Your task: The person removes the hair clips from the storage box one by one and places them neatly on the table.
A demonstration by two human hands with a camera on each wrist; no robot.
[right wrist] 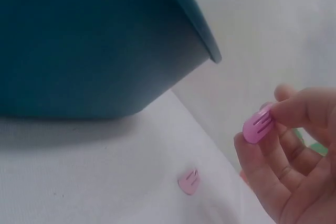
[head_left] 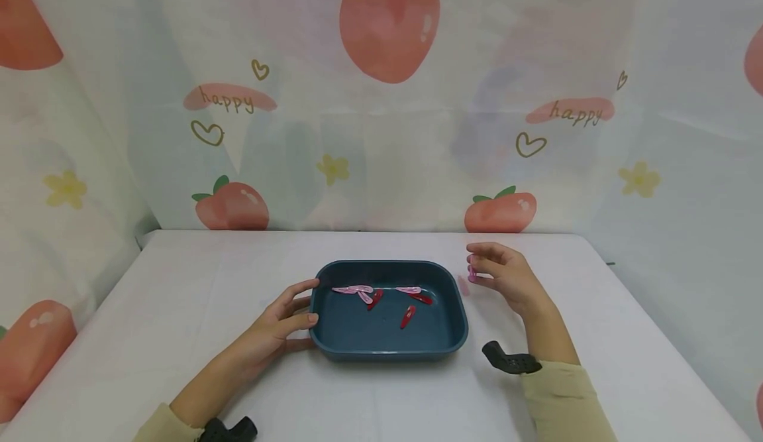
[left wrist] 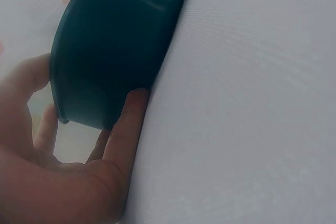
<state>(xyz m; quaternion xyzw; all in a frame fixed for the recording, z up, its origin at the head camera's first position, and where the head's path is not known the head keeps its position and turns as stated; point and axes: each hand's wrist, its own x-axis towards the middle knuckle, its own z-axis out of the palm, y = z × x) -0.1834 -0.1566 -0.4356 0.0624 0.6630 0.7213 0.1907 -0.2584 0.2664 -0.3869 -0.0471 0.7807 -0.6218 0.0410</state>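
Observation:
A dark blue-green rectangular basin (head_left: pixel 390 342) stands on the table. My left hand (head_left: pixel 285 316) rests on its left end, fingers spread against the rim and outer wall, as the left wrist view (left wrist: pixel 68 177) also shows. Beyond the basin's right end, my right hand (head_left: pixel 507 276) pinches a pink snap hair clip (right wrist: pixel 258 125) between thumb and fingers, above the table. A paler pink hair clip (right wrist: pixel 189 181) lies on the table near that hand. Inside the basin are red hair clips (head_left: pixel 408 317) and pink striped hair clips (head_left: pixel 408 289), some overlapping.
A white cloth covers the table (head_left: pixel 381 402). Behind it hangs a printed curtain (head_left: pixel 393 137) with fruit, hearts and flowers. Black wrist mounts (head_left: pixel 511 358) sit at both sleeves.

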